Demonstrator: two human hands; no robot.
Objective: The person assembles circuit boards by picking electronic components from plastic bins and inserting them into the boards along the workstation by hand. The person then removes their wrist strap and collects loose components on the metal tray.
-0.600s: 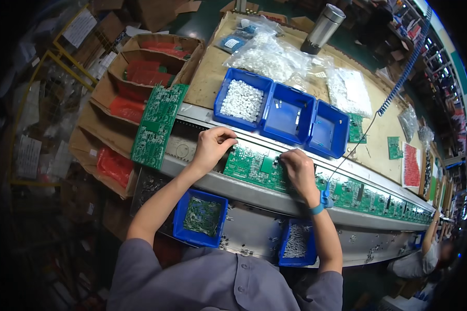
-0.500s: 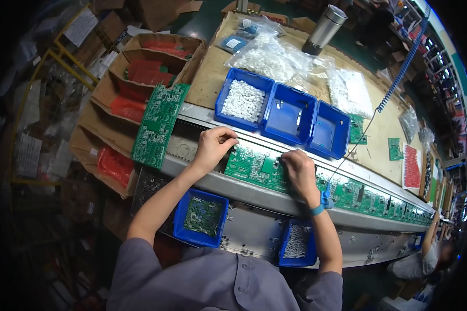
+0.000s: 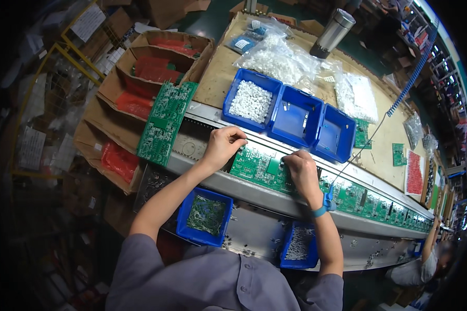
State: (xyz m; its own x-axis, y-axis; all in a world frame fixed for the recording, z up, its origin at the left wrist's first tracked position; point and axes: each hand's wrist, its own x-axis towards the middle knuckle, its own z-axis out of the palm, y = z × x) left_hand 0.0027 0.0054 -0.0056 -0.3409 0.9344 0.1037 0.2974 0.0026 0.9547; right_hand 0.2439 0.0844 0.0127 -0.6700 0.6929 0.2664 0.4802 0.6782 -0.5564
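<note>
A green circuit board point(image 3: 255, 166) lies on the metal rail in front of me. At its upper left corner, my left hand point(image 3: 222, 149) is closed, thumb and fingertips pinched together; whatever they hold is too small to name. My right hand point(image 3: 302, 170), with a blue wrist strap point(image 3: 324, 206) below it, bends over the board's right end. Its fingers are closed and point down at the board, and what lies between them is hidden. Beyond the board stand joined blue bins, the left one point(image 3: 226, 110) filled with small white parts point(image 3: 250, 101).
More circuit boards point(image 3: 373, 203) line the rail to the right; stacked boards point(image 3: 163, 124) lie across it at left. Nearer me are blue bins of green leaded parts point(image 3: 205, 213) and metal pins point(image 3: 300, 243). A steel flask point(image 3: 334, 32) and plastic bags point(image 3: 280, 59) stand behind.
The bench has shifted slightly to the right in the picture. Both hands stay closed at about the same places on the board.
</note>
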